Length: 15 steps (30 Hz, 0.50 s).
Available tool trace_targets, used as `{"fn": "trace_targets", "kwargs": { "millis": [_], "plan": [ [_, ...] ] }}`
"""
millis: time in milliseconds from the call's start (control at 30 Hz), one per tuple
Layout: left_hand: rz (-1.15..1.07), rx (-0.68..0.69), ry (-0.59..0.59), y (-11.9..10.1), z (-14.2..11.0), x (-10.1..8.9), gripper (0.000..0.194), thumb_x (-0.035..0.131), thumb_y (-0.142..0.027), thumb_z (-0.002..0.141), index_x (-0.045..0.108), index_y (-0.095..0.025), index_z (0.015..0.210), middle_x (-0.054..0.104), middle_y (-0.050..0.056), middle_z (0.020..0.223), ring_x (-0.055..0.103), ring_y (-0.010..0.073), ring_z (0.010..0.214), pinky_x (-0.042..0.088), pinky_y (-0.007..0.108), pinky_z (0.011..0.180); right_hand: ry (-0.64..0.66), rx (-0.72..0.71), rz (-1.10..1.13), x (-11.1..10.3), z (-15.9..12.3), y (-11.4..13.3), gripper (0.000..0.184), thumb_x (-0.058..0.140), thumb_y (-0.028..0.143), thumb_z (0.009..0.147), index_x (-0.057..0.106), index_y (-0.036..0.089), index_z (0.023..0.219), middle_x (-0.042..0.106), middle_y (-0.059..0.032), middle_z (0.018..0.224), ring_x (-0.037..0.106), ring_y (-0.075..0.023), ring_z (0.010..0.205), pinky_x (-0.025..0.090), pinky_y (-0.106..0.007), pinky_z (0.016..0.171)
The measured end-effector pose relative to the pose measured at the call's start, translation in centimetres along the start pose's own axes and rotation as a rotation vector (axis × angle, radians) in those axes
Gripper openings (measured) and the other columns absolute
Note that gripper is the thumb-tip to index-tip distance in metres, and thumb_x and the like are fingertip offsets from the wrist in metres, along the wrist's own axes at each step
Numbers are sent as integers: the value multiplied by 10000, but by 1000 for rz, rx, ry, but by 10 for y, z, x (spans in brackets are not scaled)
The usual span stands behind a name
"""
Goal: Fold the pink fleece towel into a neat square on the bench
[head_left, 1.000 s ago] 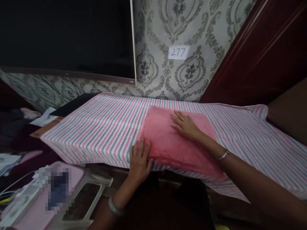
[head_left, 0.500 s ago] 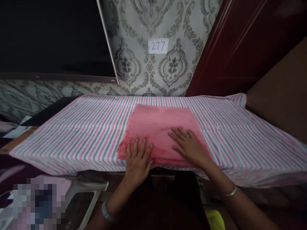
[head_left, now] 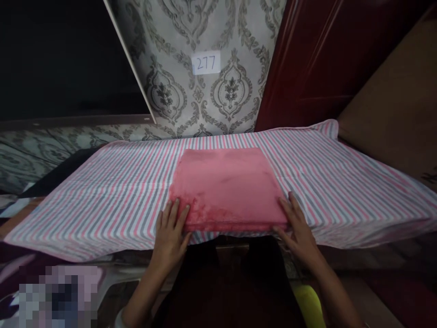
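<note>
A folded pink plush cloth point(head_left: 225, 182) lies flat on the striped cover point(head_left: 119, 191), its layered near edge facing me. My left hand point(head_left: 170, 232) rests at the cloth's near left corner, fingers stretched out and the thumb by the front edge. At the near right corner is my right hand point(head_left: 298, 230), fingers apart along the side and the thumb touching the front edge. Both hands are open, one on either side of the cloth.
A large dark screen point(head_left: 68, 59) stands at the back left. On the patterned wall is a paper label point(head_left: 206, 62) reading 277. A dark red panel point(head_left: 307, 68) and a brown board point(head_left: 392, 91) border the right. Something yellow-green point(head_left: 309, 305) is below the table.
My hands have slid outward from the top of the pink cloth to its near left and right corners. The near edge now looks straighter. The view has shifted slightly to the right.
</note>
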<state>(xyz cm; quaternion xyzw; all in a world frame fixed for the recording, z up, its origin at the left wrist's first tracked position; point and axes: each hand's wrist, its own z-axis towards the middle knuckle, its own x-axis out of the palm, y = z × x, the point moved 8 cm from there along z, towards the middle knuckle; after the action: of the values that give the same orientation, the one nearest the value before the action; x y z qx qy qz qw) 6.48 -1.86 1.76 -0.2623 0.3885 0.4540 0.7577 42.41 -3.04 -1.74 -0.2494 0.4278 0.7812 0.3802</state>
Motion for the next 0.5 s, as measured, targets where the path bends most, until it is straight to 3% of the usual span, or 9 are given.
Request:
{"fn": "trace_targets", "kwargs": {
  "millis": [67,200,500],
  "plan": [
    [-30,-2,3,10,-3,1,778,575,-252,944,209,-305,1628,209,106,1698,193,362,1555,316,560,1200,13,-47,-7,4,-2,7,727,548,445,990,209,343,1625,134,-88,1705,263,-327,1526,363,-527,1160],
    [-86,-45,-27,24,-8,3,768,547,-211,961,186,-319,1630,219,113,1693,375,325,1486,450,491,1127,-48,-76,-50,11,-3,4,740,560,338,957,226,336,1618,203,-114,1685,409,-345,1433,429,-524,1071],
    [-63,-10,-106,32,-7,5,811,499,-81,925,187,-337,1628,240,112,1686,479,319,1416,537,474,1036,-146,-102,-63,18,-5,0,729,505,202,914,296,358,1596,286,-73,1663,431,-314,1425,438,-475,1040]
  ]
}}
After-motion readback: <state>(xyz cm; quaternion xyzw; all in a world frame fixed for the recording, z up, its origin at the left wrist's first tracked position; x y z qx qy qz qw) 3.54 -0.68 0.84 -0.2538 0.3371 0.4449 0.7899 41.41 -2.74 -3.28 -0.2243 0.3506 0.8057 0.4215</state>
